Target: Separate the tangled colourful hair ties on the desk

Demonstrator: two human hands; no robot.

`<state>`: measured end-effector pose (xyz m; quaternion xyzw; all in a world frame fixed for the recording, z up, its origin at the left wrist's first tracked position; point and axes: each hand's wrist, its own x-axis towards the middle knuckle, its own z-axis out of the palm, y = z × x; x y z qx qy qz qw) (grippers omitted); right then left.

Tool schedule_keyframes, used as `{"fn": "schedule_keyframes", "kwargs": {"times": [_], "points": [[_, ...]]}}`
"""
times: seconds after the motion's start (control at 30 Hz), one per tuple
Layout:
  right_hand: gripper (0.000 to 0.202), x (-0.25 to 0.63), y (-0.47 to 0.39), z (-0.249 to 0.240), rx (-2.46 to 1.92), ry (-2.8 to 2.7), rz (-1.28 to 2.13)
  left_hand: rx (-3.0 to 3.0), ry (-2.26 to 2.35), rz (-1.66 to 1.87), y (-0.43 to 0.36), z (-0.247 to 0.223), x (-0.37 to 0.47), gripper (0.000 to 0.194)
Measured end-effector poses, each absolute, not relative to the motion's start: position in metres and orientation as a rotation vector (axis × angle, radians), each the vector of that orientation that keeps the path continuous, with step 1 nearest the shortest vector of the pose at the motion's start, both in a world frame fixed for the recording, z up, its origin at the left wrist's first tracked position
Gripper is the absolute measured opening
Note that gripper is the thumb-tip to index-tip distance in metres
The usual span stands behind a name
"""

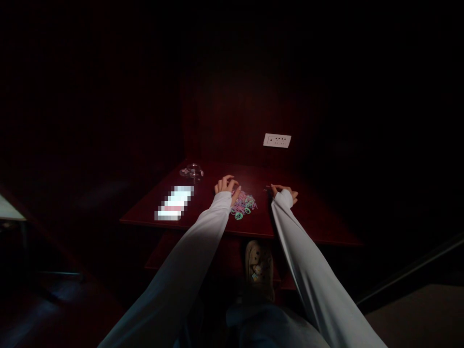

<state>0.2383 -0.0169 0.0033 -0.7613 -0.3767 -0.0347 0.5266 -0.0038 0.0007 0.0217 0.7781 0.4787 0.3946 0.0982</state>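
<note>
The pile of coloured bands (244,203) rests on the dark red tabletop (311,222) and serves as the reference point. The left hand (227,186) is positioned at the pile's far left edge, fingers arched and spread, thumb apart from the forefinger and alongside the bands. The right hand (284,192) is located right of the pile, clear of it, thumb and forefinger drawn close together; whether they pinch anything cannot be determined. A bright, pixelated rectangle (176,203) lies left of the pile. A clear container (195,170) stands farther back, also left of the pile.
</note>
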Motion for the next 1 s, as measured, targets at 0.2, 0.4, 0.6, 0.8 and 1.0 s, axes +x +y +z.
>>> {"fn": "schedule_keyframes", "kwargs": {"times": [0.2, 0.4, 0.6, 0.8, 1.0], "points": [[0.042, 0.239, -0.014, 0.003, -2.017, -0.992, -0.06, 2.115, 1.55, 1.215, 0.002, 0.024, -0.001, 0.013], [0.04, 0.239, -0.017, 0.006, -1.908, -0.88, -0.033, 2.039, 1.602, 1.181, 0.002, 0.028, -0.001, 0.017], [0.042, 0.22, -0.018, 0.008, -1.594, -1.286, 0.065, 2.083, 1.591, 1.165, 0.001, 0.027, -0.002, 0.018], [0.021, 0.198, -0.025, 0.006, -1.394, -1.721, 0.148, 2.133, 1.582, 1.155, 0.0, 0.026, -0.002, 0.02], [0.022, 0.192, -0.033, 0.01, -1.435, -1.771, 0.141, 2.163, 1.535, 1.159, -0.001, 0.026, -0.002, 0.018]]}}
